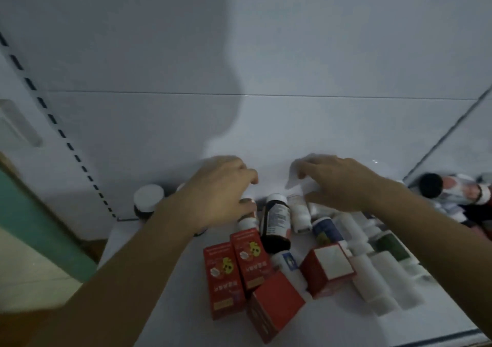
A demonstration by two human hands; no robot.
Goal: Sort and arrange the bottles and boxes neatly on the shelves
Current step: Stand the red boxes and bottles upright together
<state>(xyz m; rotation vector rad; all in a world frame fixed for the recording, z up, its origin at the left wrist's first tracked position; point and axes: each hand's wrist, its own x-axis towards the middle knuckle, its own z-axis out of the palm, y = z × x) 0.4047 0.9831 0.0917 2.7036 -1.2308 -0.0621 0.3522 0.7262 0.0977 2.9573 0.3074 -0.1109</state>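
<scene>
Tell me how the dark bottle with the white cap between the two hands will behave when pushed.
The dark bottle is round-bodied, so it would probably roll if it lies on its side. Its dark body suggests glass or liquid inside, so it is possibly heavy for its size. Its glossy surface may be slippery.

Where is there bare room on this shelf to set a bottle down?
Bare shelf at front left, between the red boxes and the left edge. A narrow strip along the front edge before the white bottles. Centre to right is crowded: boxes and lying bottles packed together.
</scene>
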